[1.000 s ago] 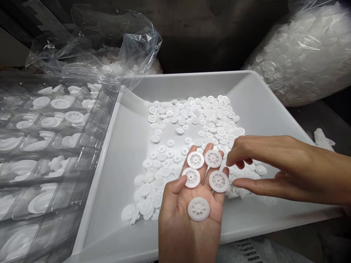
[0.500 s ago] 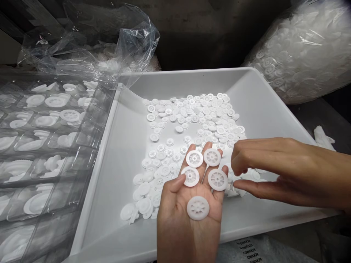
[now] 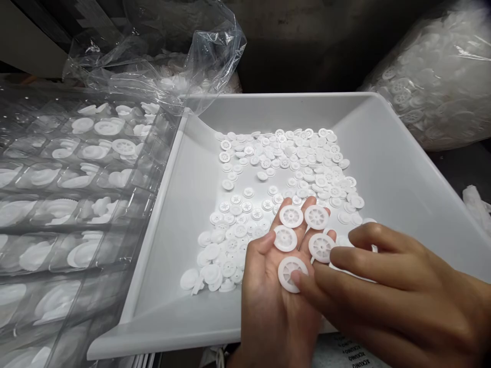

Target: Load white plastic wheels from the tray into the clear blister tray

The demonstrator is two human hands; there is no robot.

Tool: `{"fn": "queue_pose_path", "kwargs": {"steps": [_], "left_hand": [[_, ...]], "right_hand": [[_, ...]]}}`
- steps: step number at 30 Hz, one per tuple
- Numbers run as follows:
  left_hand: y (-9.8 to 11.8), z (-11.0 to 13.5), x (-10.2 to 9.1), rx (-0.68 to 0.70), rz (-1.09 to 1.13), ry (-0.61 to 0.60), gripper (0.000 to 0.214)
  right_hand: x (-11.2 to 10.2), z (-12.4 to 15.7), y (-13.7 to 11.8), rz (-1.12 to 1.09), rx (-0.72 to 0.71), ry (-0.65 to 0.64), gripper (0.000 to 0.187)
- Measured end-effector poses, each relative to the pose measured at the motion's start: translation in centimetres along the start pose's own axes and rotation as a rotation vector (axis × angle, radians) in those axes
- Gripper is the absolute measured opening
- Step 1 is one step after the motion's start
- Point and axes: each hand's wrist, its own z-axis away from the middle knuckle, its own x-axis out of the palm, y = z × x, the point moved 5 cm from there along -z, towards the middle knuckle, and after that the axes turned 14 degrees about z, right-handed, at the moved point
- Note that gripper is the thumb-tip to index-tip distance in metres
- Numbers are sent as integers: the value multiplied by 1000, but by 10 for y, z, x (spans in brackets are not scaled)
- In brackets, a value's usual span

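Observation:
My left hand (image 3: 282, 306) is palm up above the grey tray (image 3: 149, 245). Several white plastic spoked wheels (image 3: 292, 274) lie on its palm and fingers, flat faces upward. The left thumb rests at the edge of one wheel (image 3: 285, 238). My right hand (image 3: 391, 281) comes in from the right with its fingers bent and apart. One of its fingertips touches the wheel lowest on the palm, and another is beside the right-hand wheel (image 3: 321, 248). Beneath both hands, many similar small white wheels (image 3: 248, 207) are scattered over the tray floor.
On the left, clear compartment trays (image 3: 92, 204) hold white plastic parts. An open clear bag (image 3: 207, 61) with white parts is behind the grey tray's left corner. A full clear bag (image 3: 441, 82) bulges at the back right. Printed sheeting (image 3: 345, 352) lies below the front edge.
My right hand has moved left and down onto the wheels in my left palm. The lowest wheel has shifted up the palm. The whole view has swung, so things appear further right.

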Motion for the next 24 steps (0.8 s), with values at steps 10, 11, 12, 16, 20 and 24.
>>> {"fn": "queue_pose_path", "kwargs": {"steps": [10, 11, 12, 16, 20, 24], "left_hand": [[0, 3, -4, 5, 22, -30, 50], [0, 3, -4, -2, 27, -44, 50], [0, 3, -4, -3, 35, -55, 51], [2, 2, -3, -19, 52, -82, 55], [1, 1, -5, -29, 46, -76, 56], [1, 5, -8, -34, 89, -90, 64]], "right_hand": [[-5, 1, -5, 197, -32, 76, 43], [-5, 2, -6, 213, -33, 83, 41], [-6, 3, -6, 225, -33, 99, 40], [-5, 8, -8, 255, -40, 112, 32], [-4, 11, -8, 239, -47, 89, 28], [-3, 13, -10, 204, -67, 81, 20]]}}
